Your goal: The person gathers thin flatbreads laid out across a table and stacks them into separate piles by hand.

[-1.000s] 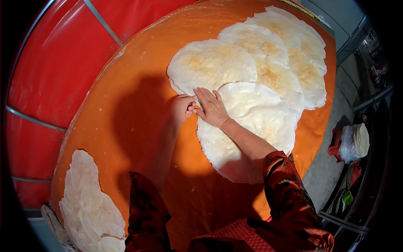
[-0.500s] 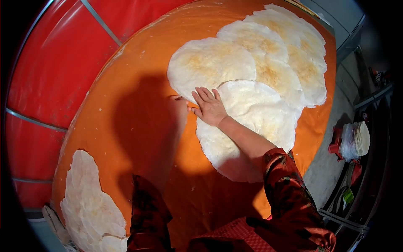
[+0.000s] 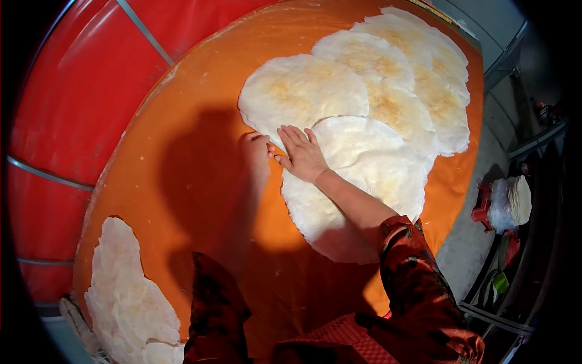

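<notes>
Where the right hand (image 3: pixel 305 159) lies palm down, its fingers are straight and slightly spread over the near edge of the upper sheet (image 3: pixel 303 91); the hand presses flat and is clamped on nothing. Its forearm crosses the near sheet (image 3: pixel 373 164), which overlaps the upper sheet to the right of the grip. Just left of the right thumb, the left hand (image 3: pixel 257 148) is curled in shadow at the upper sheet's left corner. Whether its fingers pinch that edge cannot be told. Beyond the right hand and to its right, the far sheets (image 3: pixel 445 91) overlap on the orange cloth (image 3: pixel 182 85). Nearer the body and left of both hands, a pile (image 3: pixel 124 288) of pale sheets rests on the cloth. Well to the right of the grip, off the cloth, stands a stack (image 3: pixel 520 200) of round sheets.
</notes>
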The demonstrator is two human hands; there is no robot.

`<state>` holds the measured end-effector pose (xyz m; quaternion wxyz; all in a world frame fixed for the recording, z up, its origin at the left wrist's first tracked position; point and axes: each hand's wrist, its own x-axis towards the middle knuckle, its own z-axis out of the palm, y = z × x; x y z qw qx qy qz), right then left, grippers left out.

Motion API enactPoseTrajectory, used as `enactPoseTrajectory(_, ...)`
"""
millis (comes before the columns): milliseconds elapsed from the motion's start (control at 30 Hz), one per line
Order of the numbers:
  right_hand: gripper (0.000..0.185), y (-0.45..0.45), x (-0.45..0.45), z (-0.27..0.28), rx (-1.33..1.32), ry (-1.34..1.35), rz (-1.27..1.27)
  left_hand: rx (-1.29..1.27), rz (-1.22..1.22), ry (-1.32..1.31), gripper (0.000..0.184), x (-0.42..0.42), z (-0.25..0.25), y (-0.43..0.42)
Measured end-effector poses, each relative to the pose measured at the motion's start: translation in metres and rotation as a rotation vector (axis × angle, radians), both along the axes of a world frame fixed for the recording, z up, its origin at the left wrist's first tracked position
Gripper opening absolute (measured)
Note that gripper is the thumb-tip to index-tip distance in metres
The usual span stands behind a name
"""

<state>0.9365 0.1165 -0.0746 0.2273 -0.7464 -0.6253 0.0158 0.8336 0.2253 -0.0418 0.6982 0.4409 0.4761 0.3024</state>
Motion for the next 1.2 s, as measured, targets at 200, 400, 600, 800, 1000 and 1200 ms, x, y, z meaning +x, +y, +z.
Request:
enactPoseTrajectory(200,0.065,0.000,0.000,0.001,0.007,-0.002,0.003,-0.077,-0.196,0.010,0.010,-0.011,-0.016,0.021)
enactPoseTrajectory(400,0.060,0.001,-0.002,-0.003,0.010,-0.074,0.019,0.011,-0.153,0.126,0.012,-0.007,-0.020,0.022)
enactPoseTrajectory(600,0.056,0.002,-0.002,-0.001,-0.046,-0.118,0.013,0.227,-0.158,0.383,0.011,-0.011,-0.019,0.028)
enactPoseTrajectory(800,0.056,0.002,-0.003,-0.001,-0.052,-0.110,0.002,0.435,0.125,0.150,0.010,-0.008,-0.016,0.052)
enactPoseTrajectory(1000,0.056,0.001,-0.003,-0.001,-0.060,-0.097,0.013,0.412,0.045,0.181,0.013,0.004,-0.030,0.074)
enactPoseTrajectory(1200,0.056,0.001,-0.003,0.002,-0.063,-0.079,0.014,0.416,0.033,0.346,0.015,0.011,-0.019,0.076)
